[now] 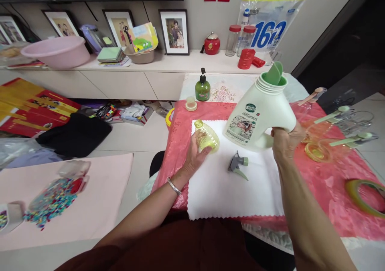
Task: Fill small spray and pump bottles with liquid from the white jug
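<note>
My left hand [197,152] is closed around a small clear yellow spray bottle [212,136], which leans with its uncapped neck up and to the left. In my right hand [288,140] is the handle of a large pale green detergent jug [261,110]. The jug tilts, and a green spout shows in its uncapped mouth. Between the two hands a grey and green trigger spray head [238,164] lies on a white cloth [231,198]. A translucent cap [191,103] sits on the red table cover near the far left corner.
A green pump bottle [202,87] stands at the table's far edge. To the right are clear pitchers [320,152] and a roll of tape [365,196]. Behind runs a low cabinet [120,80] with photo frames, a pink basin [57,52] and jars. Small colourful pieces [55,198] lie at left.
</note>
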Motion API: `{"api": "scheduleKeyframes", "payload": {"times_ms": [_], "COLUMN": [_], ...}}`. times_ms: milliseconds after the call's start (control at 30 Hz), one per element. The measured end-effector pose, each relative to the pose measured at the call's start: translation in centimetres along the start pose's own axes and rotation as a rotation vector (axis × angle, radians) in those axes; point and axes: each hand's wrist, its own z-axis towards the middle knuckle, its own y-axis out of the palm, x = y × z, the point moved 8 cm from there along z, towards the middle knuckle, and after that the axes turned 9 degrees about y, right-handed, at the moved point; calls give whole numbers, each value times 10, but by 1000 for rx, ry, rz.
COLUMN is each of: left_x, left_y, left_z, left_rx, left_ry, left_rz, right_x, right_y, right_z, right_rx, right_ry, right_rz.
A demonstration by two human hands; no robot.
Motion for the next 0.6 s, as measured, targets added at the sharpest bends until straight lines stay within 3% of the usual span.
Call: {"api": "scheduleKeyframes", "payload": {"times_ms": [233,500,600], "left_x": [0,4,7], "left_y": [1,7,7], "left_z": [0,1,1], "left_rx": [-10,-83,-96], "left_ry": [-9,60,91], "left_rz": [38,193,260], "right_x": [-11,-1,3], "right_y": [-3,-25,-47], "right_z": [-7,-22,-40], "right_rx": [-60,-206,-116], "right_ry": [30,45,-1], "right_rz": [1,-205,-293]}}
